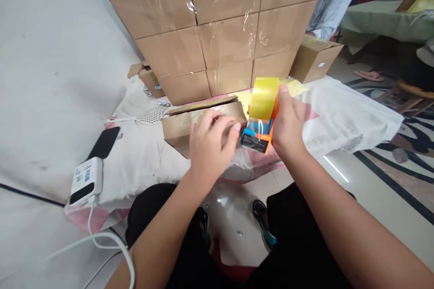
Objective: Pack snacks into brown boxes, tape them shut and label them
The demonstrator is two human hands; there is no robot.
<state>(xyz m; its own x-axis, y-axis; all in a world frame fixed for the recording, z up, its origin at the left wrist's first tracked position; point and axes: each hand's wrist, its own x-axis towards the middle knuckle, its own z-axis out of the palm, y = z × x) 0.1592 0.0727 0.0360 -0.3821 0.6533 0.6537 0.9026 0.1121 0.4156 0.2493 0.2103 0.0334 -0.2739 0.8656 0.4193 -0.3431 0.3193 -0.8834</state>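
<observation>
My right hand is closed round an orange and blue tape dispenser loaded with a wide roll of yellow tape. The dispenser's front is tilted toward the right end of a small cardboard box. Whether the tape touches the carton cannot be made out. Across the near right part of this box lies my left hand, fingers bent over it and thumb toward the dispenser. A raised flap edge runs along the back of the box. My left palm hides part of its front.
Taped cartons are stacked behind the box. A white perforated swatter, a dark phone and a white power bank with a cable lie left on the white cloth. Another carton stands right, near a person's clothed leg.
</observation>
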